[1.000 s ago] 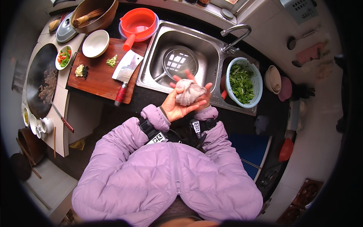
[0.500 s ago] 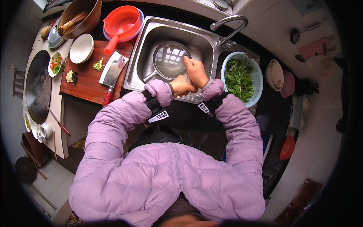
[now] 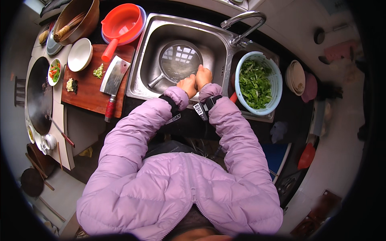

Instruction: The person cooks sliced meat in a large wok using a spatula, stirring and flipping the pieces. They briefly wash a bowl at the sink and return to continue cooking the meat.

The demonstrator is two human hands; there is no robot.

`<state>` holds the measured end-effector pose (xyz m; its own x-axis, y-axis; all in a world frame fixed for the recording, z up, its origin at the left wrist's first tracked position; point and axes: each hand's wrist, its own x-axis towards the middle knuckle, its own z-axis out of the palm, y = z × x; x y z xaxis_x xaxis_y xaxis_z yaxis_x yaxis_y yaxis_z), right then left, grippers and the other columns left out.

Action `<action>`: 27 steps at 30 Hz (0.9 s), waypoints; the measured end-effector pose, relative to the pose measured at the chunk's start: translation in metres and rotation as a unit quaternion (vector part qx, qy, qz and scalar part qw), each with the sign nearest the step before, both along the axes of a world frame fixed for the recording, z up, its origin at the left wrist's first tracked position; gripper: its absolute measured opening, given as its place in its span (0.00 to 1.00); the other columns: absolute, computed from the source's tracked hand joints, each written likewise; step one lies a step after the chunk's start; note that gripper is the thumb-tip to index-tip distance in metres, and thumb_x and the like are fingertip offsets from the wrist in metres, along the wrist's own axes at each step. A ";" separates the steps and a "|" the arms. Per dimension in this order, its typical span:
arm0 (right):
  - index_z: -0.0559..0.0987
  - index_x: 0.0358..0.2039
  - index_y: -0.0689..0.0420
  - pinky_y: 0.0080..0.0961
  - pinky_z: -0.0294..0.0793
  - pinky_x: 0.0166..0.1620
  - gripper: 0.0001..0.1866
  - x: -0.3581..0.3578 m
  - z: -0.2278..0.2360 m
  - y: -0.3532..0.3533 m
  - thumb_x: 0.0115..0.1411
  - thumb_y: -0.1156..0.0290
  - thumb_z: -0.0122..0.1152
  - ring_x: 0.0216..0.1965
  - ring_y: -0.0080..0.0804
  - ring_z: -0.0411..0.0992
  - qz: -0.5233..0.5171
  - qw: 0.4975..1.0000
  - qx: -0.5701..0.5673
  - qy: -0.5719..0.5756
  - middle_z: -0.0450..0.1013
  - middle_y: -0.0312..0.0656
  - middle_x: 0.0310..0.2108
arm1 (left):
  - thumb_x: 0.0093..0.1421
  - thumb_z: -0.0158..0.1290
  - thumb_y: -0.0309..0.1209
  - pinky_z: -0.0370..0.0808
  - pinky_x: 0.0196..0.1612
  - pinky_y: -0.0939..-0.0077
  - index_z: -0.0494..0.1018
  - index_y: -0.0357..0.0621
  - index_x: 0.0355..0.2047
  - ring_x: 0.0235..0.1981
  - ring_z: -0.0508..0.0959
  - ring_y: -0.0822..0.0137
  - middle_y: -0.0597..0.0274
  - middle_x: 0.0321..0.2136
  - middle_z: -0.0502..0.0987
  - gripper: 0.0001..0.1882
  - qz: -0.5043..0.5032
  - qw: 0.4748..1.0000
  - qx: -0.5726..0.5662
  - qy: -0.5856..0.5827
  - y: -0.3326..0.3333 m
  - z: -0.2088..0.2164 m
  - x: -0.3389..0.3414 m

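Over the front part of the steel sink (image 3: 150, 34), my left hand (image 3: 187, 86) and my right hand (image 3: 204, 76) are close together, both with curled fingers. What they hold between them is mostly hidden; I cannot make it out. Just beyond them in the basin sits a round metal pan (image 3: 165, 60), its handle toward the front left corner. Liquid in it mirrors a window. The curved faucet (image 3: 257, 20) rises at the sink's back right. To the right of my hands, a light blue colander (image 3: 277, 90) holds cut leafy greens (image 3: 254, 82).
Left of the sink, a cleaver (image 3: 115, 76) lies on a wooden board (image 3: 86, 96) with chopped bits and a white bowl (image 3: 80, 54). Behind stands a red dipper (image 3: 120, 22). A steaming wok (image 3: 40, 96) is at far left. Stacked bowls (image 3: 296, 78) stand right of the colander.
Both hands have come slightly lower in the view, toward the sink's front edge. The right hand has turned and no longer points its thumb outward. The pan remains in the basin.
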<state>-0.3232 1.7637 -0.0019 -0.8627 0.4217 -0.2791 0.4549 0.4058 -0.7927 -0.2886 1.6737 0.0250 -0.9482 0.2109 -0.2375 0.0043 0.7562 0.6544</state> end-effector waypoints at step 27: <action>0.63 0.53 0.52 0.37 0.67 0.45 0.23 0.033 0.146 0.001 0.56 0.64 0.51 0.34 0.33 0.68 0.266 0.504 -0.812 0.129 0.68 0.37 0.26 | 0.50 0.50 0.28 0.73 0.32 0.80 0.60 0.39 0.44 0.32 0.71 0.70 0.55 0.41 0.67 0.20 0.099 -0.005 0.817 -0.568 -0.019 0.129 0.054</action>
